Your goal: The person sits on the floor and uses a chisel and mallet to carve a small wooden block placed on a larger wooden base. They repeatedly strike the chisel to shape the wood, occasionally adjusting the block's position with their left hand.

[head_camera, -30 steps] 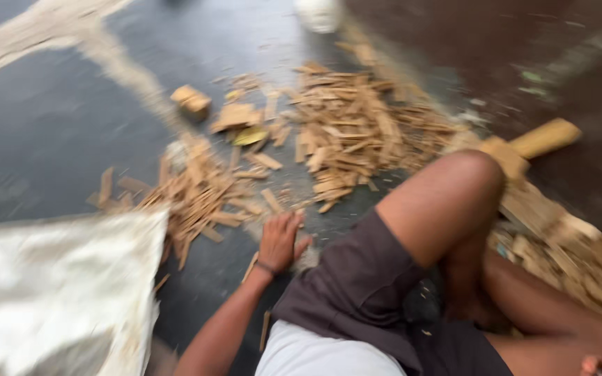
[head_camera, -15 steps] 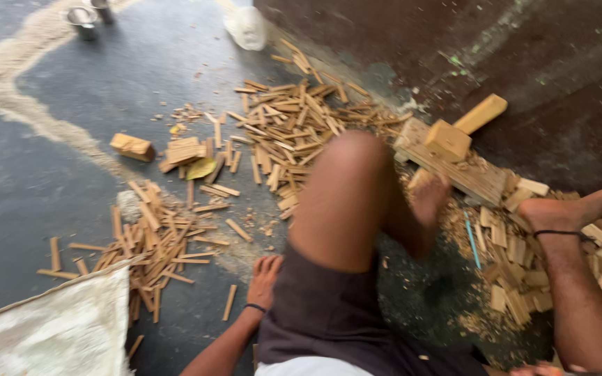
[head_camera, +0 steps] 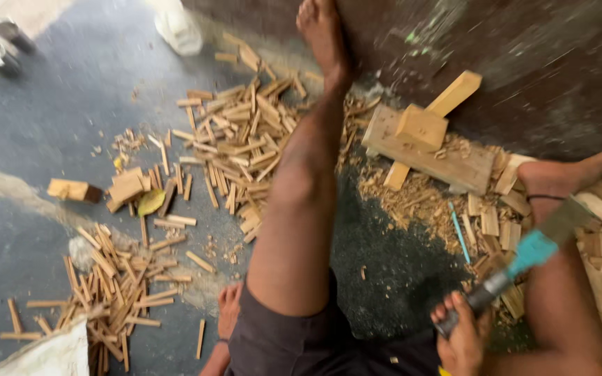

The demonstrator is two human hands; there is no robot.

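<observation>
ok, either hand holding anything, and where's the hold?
Right hand grips a blade tool by its dark handle end, below the turquoise band. Left hand holds nothing; it rests flat on the floor beside the leg.

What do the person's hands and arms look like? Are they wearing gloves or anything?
No gloves and no sleeves: both hands are bare. The left hand shows only partly beside the leg, with a thin dark band at its wrist. The right hand has bare fingers with short nails, and no ring shows. The picture is a bit blurry, so finer details are hard to tell.
</observation>
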